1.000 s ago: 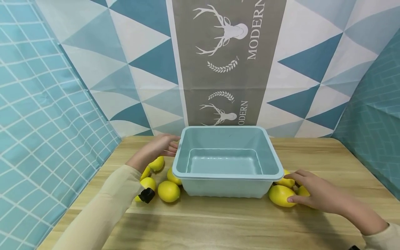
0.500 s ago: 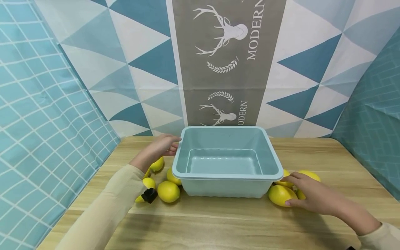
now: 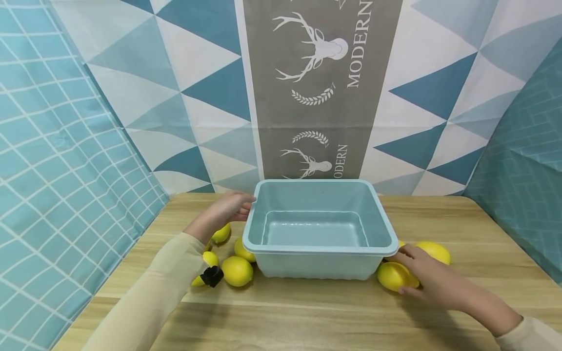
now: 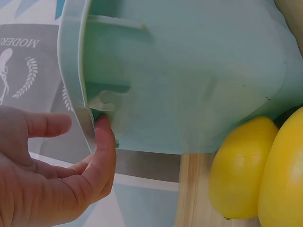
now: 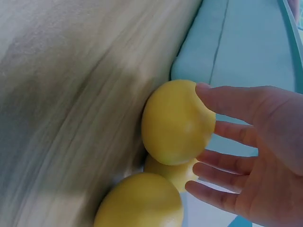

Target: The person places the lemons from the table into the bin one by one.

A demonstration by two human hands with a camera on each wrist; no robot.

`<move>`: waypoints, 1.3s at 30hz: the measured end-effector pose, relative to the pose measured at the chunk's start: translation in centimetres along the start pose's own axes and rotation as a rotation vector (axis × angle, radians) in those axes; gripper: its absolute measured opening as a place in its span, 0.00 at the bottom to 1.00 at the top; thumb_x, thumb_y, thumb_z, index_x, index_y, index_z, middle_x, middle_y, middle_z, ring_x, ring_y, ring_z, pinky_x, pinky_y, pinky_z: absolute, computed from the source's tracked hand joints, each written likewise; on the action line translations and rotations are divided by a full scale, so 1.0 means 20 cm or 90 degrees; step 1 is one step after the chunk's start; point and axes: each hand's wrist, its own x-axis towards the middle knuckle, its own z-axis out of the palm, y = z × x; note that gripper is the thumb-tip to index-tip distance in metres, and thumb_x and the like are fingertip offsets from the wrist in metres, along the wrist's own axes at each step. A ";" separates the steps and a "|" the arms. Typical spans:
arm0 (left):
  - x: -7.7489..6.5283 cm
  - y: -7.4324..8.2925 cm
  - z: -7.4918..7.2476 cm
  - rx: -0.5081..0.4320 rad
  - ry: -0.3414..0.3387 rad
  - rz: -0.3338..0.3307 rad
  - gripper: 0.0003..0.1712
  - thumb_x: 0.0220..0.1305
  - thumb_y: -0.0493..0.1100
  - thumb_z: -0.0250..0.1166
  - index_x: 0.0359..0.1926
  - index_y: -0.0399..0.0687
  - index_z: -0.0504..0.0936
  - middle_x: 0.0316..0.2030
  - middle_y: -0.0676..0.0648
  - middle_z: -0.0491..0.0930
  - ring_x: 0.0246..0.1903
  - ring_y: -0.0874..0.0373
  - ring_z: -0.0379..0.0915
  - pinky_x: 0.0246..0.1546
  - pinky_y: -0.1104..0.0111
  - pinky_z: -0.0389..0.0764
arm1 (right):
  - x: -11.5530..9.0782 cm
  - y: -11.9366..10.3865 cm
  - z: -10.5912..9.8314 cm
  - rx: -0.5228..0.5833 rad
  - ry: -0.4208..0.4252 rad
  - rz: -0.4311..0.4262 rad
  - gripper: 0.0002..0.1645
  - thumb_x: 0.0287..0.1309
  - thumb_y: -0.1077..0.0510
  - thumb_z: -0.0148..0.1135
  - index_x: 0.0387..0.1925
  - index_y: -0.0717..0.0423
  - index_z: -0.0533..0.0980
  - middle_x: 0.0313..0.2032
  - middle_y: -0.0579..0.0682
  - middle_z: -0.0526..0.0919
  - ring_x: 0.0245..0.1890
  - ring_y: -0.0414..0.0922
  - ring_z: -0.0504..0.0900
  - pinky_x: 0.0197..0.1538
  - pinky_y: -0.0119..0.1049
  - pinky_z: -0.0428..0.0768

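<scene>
A light blue plastic basin [image 3: 318, 264] sits on the wooden table, its inside bare. My left hand [image 3: 230, 207] is at its left rim; in the left wrist view the fingers [image 4: 105, 142] hook up under that rim while the thumb stays apart from it. To the right of the basin my right hand [image 3: 432, 280] reaches over a yellow lemon [image 3: 392, 275]. In the right wrist view the thumb tip overlaps that lemon [image 5: 175, 123], and the other fingers extend loosely along its far side.
Several lemons lie left of the basin, among them a front lemon [image 3: 237, 271], partly under the left forearm. Another lemon [image 3: 434, 251] rests behind the right hand. Patterned cloth [image 3: 316, 112] rises behind the wooden table [image 3: 281, 312].
My right hand has shifted left and slightly toward me, over the front lemon, uncovering the lemon behind it. The left hand keeps its place at the basin rim.
</scene>
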 end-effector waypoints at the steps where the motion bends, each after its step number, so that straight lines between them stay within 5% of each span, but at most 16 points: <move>1: 0.00 0.00 0.00 0.003 -0.001 0.001 0.28 0.71 0.46 0.49 0.64 0.31 0.65 0.52 0.36 0.77 0.36 0.62 0.80 0.47 0.70 0.83 | 0.00 0.00 0.01 -0.004 0.008 -0.002 0.42 0.40 0.52 0.77 0.59 0.52 0.72 0.53 0.49 0.76 0.51 0.47 0.76 0.49 0.46 0.82; 20: 0.00 -0.01 0.01 0.038 0.027 -0.024 0.26 0.70 0.42 0.52 0.65 0.33 0.66 0.54 0.38 0.75 0.40 0.58 0.76 0.50 0.68 0.82 | 0.02 -0.04 0.08 -0.033 0.051 -0.029 0.50 0.36 0.50 0.79 0.63 0.53 0.67 0.61 0.54 0.72 0.56 0.52 0.75 0.54 0.52 0.78; 29: 0.01 0.00 0.01 0.017 0.016 -0.019 0.23 0.70 0.42 0.52 0.61 0.33 0.70 0.41 0.46 0.77 0.31 0.63 0.74 0.37 0.77 0.81 | 0.01 -0.04 0.09 -0.018 0.047 -0.039 0.41 0.32 0.52 0.80 0.52 0.48 0.71 0.57 0.48 0.73 0.55 0.49 0.74 0.54 0.54 0.78; 39: 0.02 0.00 0.02 0.024 0.029 -0.026 0.24 0.70 0.42 0.52 0.62 0.34 0.70 0.44 0.45 0.78 0.32 0.63 0.74 0.40 0.75 0.82 | 0.00 -0.04 0.10 -0.030 0.034 -0.082 0.39 0.28 0.56 0.82 0.48 0.44 0.72 0.52 0.42 0.71 0.49 0.45 0.73 0.48 0.51 0.79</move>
